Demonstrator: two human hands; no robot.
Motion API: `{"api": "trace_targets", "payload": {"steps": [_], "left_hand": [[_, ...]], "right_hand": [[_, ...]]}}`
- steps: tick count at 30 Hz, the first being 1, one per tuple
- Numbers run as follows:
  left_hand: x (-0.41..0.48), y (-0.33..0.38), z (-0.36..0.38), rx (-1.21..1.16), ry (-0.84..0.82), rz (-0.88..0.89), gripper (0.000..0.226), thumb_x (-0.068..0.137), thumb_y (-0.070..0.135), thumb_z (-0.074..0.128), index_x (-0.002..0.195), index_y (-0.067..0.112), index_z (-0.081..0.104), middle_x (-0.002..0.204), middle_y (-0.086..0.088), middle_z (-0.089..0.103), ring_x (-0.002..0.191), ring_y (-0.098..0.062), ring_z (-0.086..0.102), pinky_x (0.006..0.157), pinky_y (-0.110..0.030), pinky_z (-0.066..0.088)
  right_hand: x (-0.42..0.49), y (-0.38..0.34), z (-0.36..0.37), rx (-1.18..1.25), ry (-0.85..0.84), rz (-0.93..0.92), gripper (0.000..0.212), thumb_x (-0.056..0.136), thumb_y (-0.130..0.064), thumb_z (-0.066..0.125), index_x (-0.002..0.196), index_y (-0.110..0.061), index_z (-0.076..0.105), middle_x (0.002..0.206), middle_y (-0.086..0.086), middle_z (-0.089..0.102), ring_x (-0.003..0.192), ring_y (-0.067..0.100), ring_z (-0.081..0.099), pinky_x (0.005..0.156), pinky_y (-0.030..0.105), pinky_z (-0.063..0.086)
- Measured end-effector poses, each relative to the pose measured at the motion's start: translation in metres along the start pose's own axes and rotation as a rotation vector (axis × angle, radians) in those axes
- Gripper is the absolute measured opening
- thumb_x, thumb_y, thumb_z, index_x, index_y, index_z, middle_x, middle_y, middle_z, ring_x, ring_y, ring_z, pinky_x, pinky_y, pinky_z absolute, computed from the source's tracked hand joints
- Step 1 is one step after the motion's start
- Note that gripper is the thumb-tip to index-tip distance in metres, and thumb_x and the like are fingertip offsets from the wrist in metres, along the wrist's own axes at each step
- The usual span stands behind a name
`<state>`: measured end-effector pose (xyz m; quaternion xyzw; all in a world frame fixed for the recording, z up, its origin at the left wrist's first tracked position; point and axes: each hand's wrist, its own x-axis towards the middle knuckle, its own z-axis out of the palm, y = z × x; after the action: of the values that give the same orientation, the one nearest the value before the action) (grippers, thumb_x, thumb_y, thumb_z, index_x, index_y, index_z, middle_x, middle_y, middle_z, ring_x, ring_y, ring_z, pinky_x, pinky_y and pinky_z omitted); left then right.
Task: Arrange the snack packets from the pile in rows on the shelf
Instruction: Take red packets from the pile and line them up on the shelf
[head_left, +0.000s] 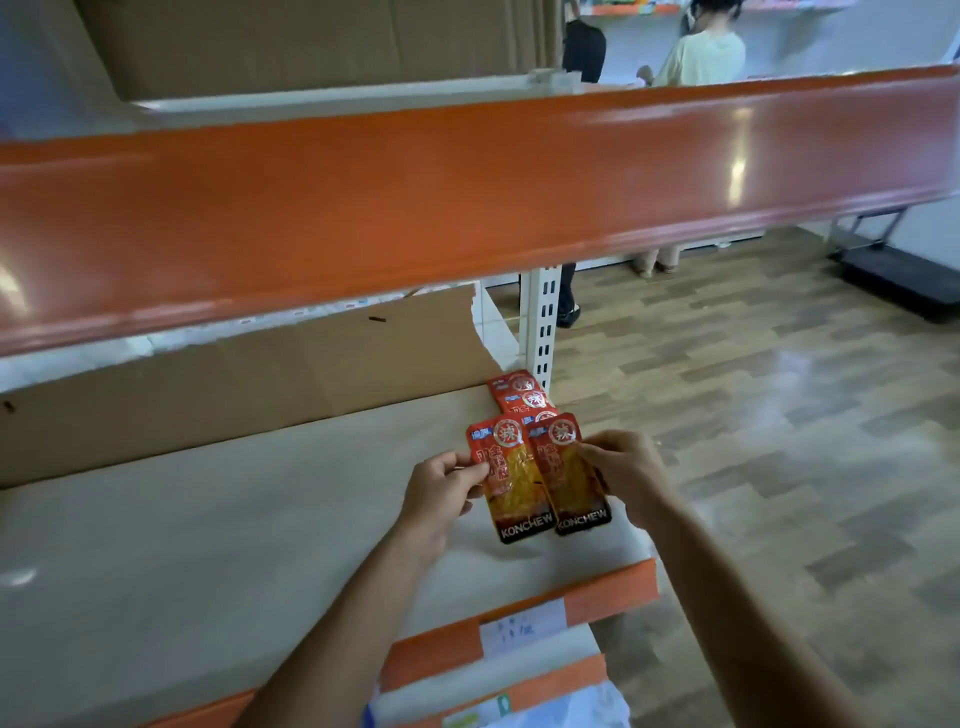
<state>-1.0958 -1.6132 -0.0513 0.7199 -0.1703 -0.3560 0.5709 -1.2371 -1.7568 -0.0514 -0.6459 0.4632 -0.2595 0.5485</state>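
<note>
Left hand pinches left packet by its left edge, thumb on front. Right hand pinches right packet by its right edge. Both red packets sit side by side between hands, edges touching, over shelf near its right end. More packets lie in row just behind.
</note>
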Motion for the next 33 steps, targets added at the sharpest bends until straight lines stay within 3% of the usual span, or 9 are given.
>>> {"api": "trace_targets", "payload": {"steps": [4,8,13,16,20,25,29,33], "left_hand": [[-0.008,-0.002,0.008,-0.014,0.050,-0.013,0.009,0.089,0.011,0.063,0.081,0.014,0.065,0.072,0.002,0.065,0.065,-0.010,0.056,0.058,-0.023,0.039],[-0.014,-0.005,0.018,0.009,0.054,-0.026,0.005,0.090,0.014,0.064,0.086,0.013,0.067,0.079,0.000,0.068,0.067,-0.009,0.059,0.060,-0.021,0.043],[-0.020,-0.009,0.035,0.151,0.020,-0.002,0.007,0.091,0.017,0.064,0.089,0.012,0.069,0.084,-0.002,0.071,0.068,-0.009,0.062,0.059,-0.019,0.046],[-0.019,-0.013,0.043,0.229,0.030,0.025,0.008,0.089,0.020,0.066,0.085,0.014,0.070,0.075,-0.001,0.069,0.066,-0.011,0.060,0.062,-0.025,0.046],[-0.020,-0.015,0.050,0.352,0.037,0.059,0.012,0.089,0.024,0.067,0.094,0.014,0.072,0.078,0.004,0.071,0.063,-0.003,0.062,0.060,-0.018,0.047],[-0.022,-0.014,0.053,0.454,0.079,0.105,0.016,0.087,0.029,0.069,0.099,0.018,0.068,0.087,0.004,0.072,0.074,-0.006,0.068,0.076,-0.027,0.057],[-0.022,-0.016,0.057,0.498,0.098,0.133,0.018,0.085,0.030,0.071,0.098,0.018,0.067,0.090,0.003,0.072,0.078,-0.011,0.070,0.081,-0.034,0.058],[-0.021,-0.016,0.059,0.522,0.112,0.137,0.017,0.085,0.034,0.070,0.096,0.022,0.065,0.091,0.005,0.072,0.082,-0.011,0.069,0.082,-0.036,0.057]], "right_hand": [[0.008,0.008,-0.004,-0.011,-0.046,0.005,0.014,0.081,-0.006,0.070,0.068,-0.011,0.070,0.059,0.005,0.062,0.053,0.016,0.053,0.053,0.028,0.042],[0.010,0.014,-0.006,-0.017,-0.079,0.023,0.007,0.081,-0.010,0.071,0.075,-0.007,0.072,0.058,0.005,0.061,0.047,0.014,0.051,0.044,0.023,0.039],[0.012,0.017,-0.010,-0.063,-0.086,-0.021,0.007,0.078,-0.013,0.074,0.072,-0.012,0.072,0.057,0.003,0.062,0.048,0.013,0.050,0.048,0.026,0.038],[0.014,0.017,-0.014,-0.049,-0.126,-0.010,0.008,0.080,-0.016,0.074,0.072,-0.013,0.072,0.059,0.002,0.065,0.050,0.011,0.053,0.049,0.025,0.039],[0.017,0.018,-0.018,-0.098,-0.149,0.003,0.011,0.081,-0.024,0.072,0.071,-0.020,0.072,0.068,0.000,0.071,0.058,0.012,0.061,0.057,0.030,0.045],[0.016,0.020,-0.018,-0.095,-0.175,-0.012,0.010,0.085,-0.017,0.068,0.077,-0.018,0.074,0.070,0.001,0.071,0.062,0.013,0.064,0.055,0.027,0.048],[0.016,0.022,-0.018,-0.092,-0.165,-0.040,0.020,0.084,-0.016,0.069,0.067,-0.027,0.070,0.072,0.000,0.072,0.071,0.019,0.068,0.068,0.037,0.057],[0.018,0.021,-0.017,-0.081,-0.155,-0.045,0.017,0.085,-0.018,0.068,0.070,-0.025,0.070,0.074,0.000,0.072,0.070,0.019,0.068,0.068,0.037,0.057]]}}
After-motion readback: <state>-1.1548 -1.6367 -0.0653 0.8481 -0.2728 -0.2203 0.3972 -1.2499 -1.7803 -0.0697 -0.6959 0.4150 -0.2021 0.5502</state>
